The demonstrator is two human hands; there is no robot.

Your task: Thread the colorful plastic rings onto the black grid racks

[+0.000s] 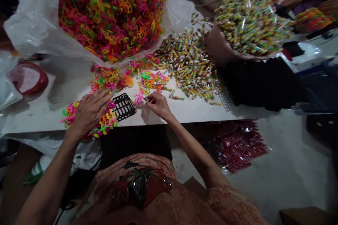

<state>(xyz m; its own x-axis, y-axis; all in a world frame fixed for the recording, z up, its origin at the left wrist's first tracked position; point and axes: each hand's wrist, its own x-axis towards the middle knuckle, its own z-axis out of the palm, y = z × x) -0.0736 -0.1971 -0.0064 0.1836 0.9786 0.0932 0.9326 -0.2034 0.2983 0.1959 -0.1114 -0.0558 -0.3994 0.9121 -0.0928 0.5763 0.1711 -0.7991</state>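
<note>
My left hand (89, 110) lies palm down, fingers spread, on a filled row of bright plastic pieces (105, 121) sitting in a black grid tray (123, 106). My right hand (157, 103) is just right of the tray, fingertips pinched on a small piece beside a pink plastic piece (138, 99). Loose neon plastic pieces (153, 79) lie scattered just beyond both hands on the white table (185, 110).
A large clear bag of neon plastic pieces (111, 10) fills the far left. Small wrapped candy sticks (192, 65) spread at the centre right, with a heaped bowl (248, 28) behind. Black trays (261, 82) are stacked at right. A red basket (29, 77) sits far left.
</note>
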